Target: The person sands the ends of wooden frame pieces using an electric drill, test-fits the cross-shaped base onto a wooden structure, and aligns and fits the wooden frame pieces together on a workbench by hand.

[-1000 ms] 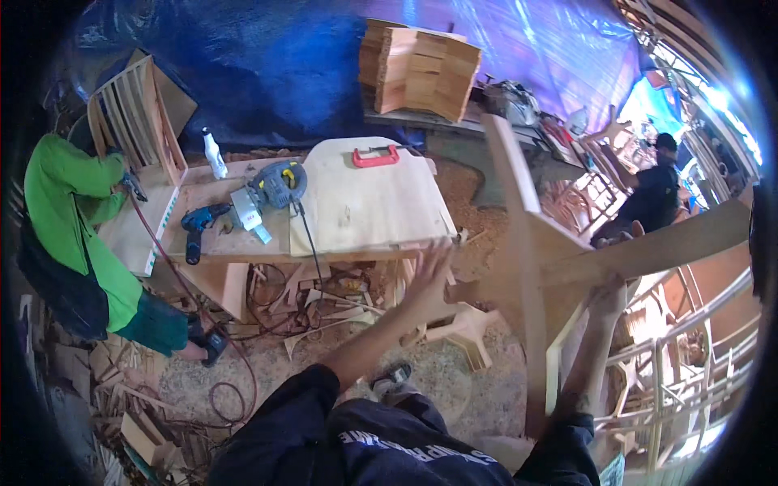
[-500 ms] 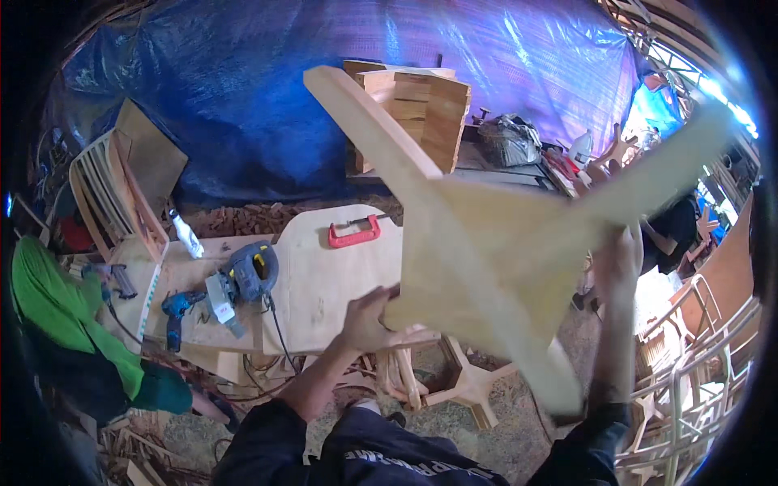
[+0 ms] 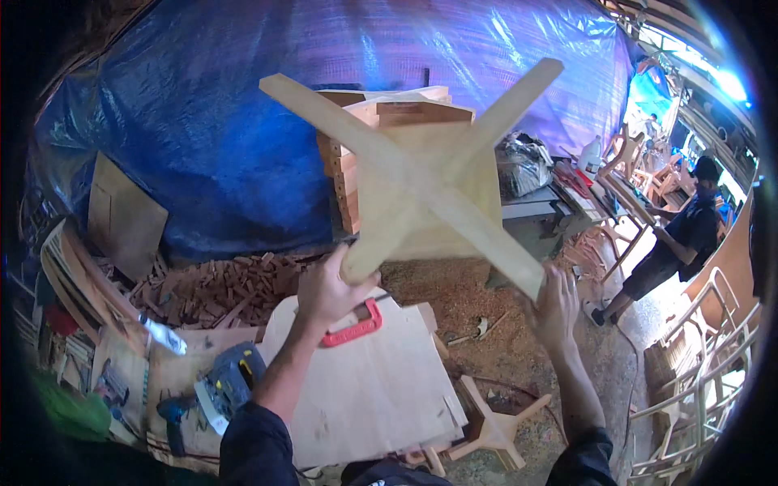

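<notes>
Raised in front of me is a pale wooden X-shaped leg base [image 3: 417, 185], with a square wooden body [image 3: 476, 217] behind its cross. My left hand [image 3: 326, 290] is wrapped round the end of the lower left leg. At the end of the lower right leg, my right hand [image 3: 556, 308] is closed on the wood. Below my left hand a red C-clamp [image 3: 354, 330] lies on a pale board [image 3: 365, 405], partly covered by my wrist. The base hides part of a stack of angled wooden pieces [image 3: 347, 194] standing behind it.
Left of the board lie a jigsaw-like power tool [image 3: 235, 377], a blue drill [image 3: 173, 417] and a white bottle [image 3: 164, 334]. Another X-shaped base [image 3: 496, 429] is on the floor. A person [image 3: 685, 235] stands at right, near curved chair frames [image 3: 701, 389]. Wood scraps [image 3: 211, 296] lie beneath the blue tarp.
The base has swung left and away from me, its cross now facing me squarely. My hands have shifted to its two lower leg ends. The view has turned, showing more floor.
</notes>
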A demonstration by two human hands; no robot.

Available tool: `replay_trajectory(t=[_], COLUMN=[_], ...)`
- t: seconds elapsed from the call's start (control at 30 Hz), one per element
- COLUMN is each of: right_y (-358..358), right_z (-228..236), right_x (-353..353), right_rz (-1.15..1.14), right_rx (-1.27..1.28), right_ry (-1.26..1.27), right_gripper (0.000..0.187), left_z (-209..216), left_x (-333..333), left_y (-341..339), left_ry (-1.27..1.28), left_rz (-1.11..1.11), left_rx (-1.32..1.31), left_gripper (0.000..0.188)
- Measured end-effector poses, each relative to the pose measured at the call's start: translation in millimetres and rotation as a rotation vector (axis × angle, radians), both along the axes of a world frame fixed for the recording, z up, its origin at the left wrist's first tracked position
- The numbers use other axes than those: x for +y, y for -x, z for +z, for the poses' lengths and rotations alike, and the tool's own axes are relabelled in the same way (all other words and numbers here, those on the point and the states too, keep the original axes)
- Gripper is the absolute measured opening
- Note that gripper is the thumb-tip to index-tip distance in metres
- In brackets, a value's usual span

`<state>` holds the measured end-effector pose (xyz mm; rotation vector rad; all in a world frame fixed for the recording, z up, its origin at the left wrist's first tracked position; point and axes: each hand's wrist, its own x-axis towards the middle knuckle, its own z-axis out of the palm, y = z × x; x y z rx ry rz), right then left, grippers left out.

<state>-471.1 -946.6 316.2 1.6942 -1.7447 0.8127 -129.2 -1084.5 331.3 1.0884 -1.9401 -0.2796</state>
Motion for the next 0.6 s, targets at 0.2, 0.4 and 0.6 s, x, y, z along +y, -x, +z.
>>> replay_trajectory(t=[0.2,0.4,0.6], right_y=[37.5,91.8,151.7], right_z=[51.5,144.1,148.2], right_x=[-182.3,-366.8,-479.6], right_rz=[0.176,0.371,0.239], right_rx=[-0.013,-0.192,0.010], right_ry=[0.162,-0.107,-0.325], right_gripper=[0.058,0.052,0.054], left_z=[83.2,199.4,135.5], left_x=[-154.8,-367.5,-430.3], left_y=[24.4,43.6,50.9], left_ry=[-0.055,-0.159,0.086], left_rz=[0.057,-0.044,0.074], left_rx=[-0.134,-0.501,-0.730], left_gripper=[0.065,0.063,0.071])
